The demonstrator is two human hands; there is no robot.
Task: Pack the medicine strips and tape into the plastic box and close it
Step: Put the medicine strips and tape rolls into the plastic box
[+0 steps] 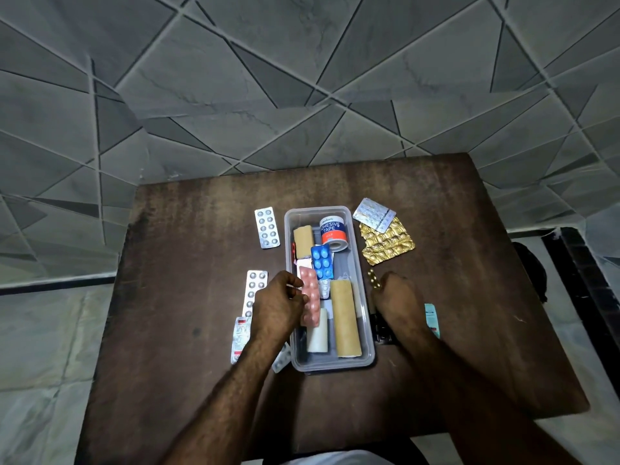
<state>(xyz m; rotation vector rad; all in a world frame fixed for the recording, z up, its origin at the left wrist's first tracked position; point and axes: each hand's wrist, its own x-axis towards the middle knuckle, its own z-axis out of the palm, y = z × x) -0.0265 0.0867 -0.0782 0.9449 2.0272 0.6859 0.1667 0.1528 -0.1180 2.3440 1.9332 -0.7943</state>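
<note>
An open clear plastic box (366, 330) stands mid-table. Inside lie a roll of adhesive tape (333, 231), a blue strip (322, 262), two tan rolls (345, 318) and a white roll (317, 335). My left hand (276, 305) holds a pink medicine strip (310, 297) over the box's left side. My right hand (396, 298) rests just right of the box, fingers closed on a small gold strip (374, 279). Silver strips (267, 227) lie left of the box, and a gold strip (387, 243) with a silver strip (374, 214) lies to its right.
The brown wooden table (188, 330) sits on a grey tiled floor. More silver strips (255, 290) lie beside my left wrist. A teal packet (432, 318) and a dark object (382, 328) lie by my right forearm. No lid can be made out.
</note>
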